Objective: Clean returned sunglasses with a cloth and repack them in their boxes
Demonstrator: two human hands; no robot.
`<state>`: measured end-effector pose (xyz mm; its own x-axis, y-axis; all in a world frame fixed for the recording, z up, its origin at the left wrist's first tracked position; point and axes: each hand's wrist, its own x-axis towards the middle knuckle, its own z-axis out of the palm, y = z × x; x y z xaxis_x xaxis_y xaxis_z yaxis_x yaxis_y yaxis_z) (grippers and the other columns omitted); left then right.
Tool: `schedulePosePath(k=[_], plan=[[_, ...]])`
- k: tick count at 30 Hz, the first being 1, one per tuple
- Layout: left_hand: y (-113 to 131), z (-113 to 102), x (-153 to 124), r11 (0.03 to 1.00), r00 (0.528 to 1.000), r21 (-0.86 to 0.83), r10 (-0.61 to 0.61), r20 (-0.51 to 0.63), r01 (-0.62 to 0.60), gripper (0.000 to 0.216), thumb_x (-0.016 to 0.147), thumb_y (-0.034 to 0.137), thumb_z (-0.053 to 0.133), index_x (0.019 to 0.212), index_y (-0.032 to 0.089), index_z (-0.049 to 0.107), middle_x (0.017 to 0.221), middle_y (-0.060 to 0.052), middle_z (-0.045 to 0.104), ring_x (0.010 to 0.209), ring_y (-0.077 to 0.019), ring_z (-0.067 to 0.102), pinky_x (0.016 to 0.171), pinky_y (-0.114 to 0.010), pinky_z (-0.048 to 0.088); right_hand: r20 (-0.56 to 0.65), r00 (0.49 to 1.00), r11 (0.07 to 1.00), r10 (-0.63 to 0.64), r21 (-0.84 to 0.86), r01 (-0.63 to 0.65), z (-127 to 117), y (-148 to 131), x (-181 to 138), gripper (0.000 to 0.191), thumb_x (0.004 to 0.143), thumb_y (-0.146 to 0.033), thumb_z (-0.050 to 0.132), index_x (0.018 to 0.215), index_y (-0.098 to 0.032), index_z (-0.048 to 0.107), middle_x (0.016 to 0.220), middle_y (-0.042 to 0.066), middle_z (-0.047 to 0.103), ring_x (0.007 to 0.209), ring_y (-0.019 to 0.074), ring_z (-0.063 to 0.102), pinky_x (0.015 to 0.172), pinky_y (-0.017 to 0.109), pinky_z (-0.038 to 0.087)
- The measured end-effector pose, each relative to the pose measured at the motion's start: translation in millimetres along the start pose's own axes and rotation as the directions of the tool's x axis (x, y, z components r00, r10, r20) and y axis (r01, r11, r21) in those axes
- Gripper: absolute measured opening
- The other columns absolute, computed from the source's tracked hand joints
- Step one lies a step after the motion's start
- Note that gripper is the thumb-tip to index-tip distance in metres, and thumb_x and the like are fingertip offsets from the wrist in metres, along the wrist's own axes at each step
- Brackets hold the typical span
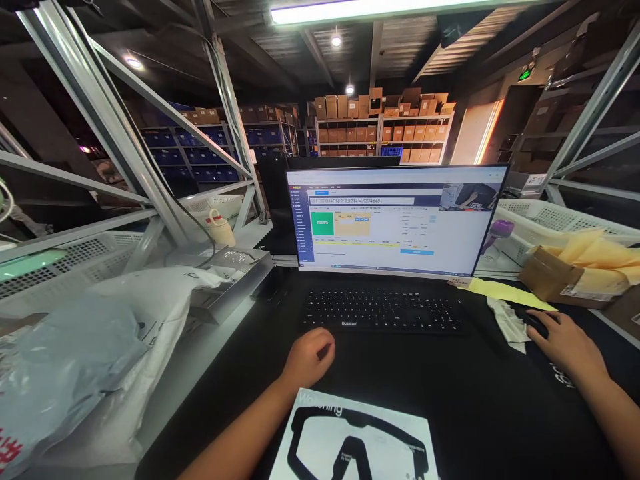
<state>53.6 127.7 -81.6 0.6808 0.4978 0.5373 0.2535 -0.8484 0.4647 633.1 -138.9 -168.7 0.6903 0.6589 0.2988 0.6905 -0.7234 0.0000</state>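
My left hand [310, 357] rests on the black desk mat [400, 373], just below the black keyboard [385, 310]. Its fingers are curled into a loose fist, with nothing seen in them. Over at the right, my right hand [567, 340] lies over a dark computer mouse [537, 325], mostly covered by the fingers. A white box or sheet [360, 437] with a black goggle-shaped print lies in front of me, near my left forearm. Behind the keyboard stands a lit monitor [360, 233] showing a software page.
A crumpled white paper [507, 323] and a yellow sheet [507, 291] lie beside the mouse. A cardboard box [555, 273] with yellow envelopes stands at right. Plastic bags [85, 360] fill the left side, by a grey metal box [235, 287]. Shelves of cartons [350, 133] stand behind.
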Motion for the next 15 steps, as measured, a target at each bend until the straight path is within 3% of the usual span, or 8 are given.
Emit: schedulePosePath(k=[15], plan=[[1.1, -1.3, 0.1, 1.0, 1.0, 0.005, -0.018, 0.016, 0.018, 0.02, 0.092, 0.017, 0.051, 0.079, 0.019, 0.067, 0.081, -0.004, 0.07, 0.074, -0.0151, 0.064, 0.069, -0.027, 0.052, 0.027, 1.0, 1.0, -0.006, 0.011, 0.006, -8.4, -2.0, -3.1, 0.059, 0.094, -0.055, 0.031, 0.139, -0.028, 0.058, 0.132, 0.016, 0.052, 0.113, 0.0352, 0.057, 0.093, 0.045, 0.046]])
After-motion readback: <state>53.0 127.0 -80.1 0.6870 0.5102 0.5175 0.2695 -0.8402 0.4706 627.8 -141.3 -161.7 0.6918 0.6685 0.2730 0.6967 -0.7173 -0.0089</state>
